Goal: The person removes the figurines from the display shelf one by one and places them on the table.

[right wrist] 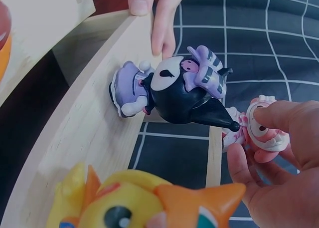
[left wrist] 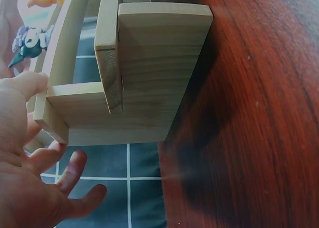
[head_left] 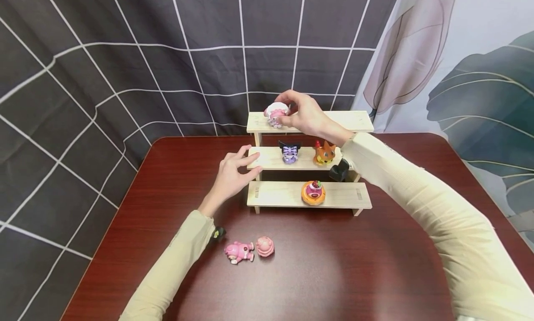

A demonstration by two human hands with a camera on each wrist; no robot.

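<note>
My right hand [head_left: 306, 113] pinches a pink figurine with a white frilled top [head_left: 276, 113] at the left part of the top board; in the right wrist view the thumb lies against the figurine's face [right wrist: 264, 123]. My left hand [head_left: 231, 173] holds the left end of the middle board of the three-step wooden shelf [head_left: 271, 158], thumb on one side and fingers on the other. On that board stand a purple and black figurine [head_left: 289, 153] and an orange and yellow figurine [head_left: 324, 153]. A figurine on an orange ring base [head_left: 313, 193] sits on the lowest board.
A pink bear-like figurine [head_left: 239, 252] lies on the dark red table [head_left: 317, 265], beside a small round pink piece [head_left: 264, 246]. Behind the shelf hangs a dark curtain with white grid lines [head_left: 212, 71]; a pale patterned curtain [head_left: 417, 57] hangs at the right.
</note>
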